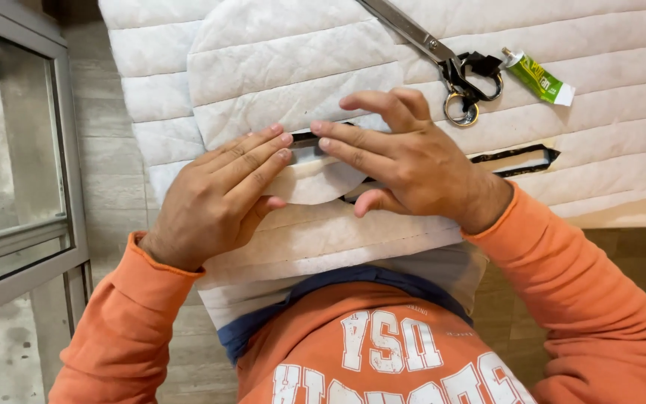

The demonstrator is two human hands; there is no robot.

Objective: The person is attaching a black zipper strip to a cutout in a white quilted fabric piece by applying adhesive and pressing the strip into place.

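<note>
Black strip [514, 158] half under right hand [413, 161]

You have a white quilted round piece [285, 82] lying flat on the larger quilted sheet [607, 142], its curved lower edge nearest you. A narrow black strip [304, 139] lies along that edge, mostly covered; its far end [517, 158] shows further right on the sheet.

One package is seen: a small tube [538, 77], green and white with a white cap end, laid flat and slanted on the white quilted fabric [600, 120] at upper right, just beside the scissors [450, 67]. No signs or screens observed.
</note>
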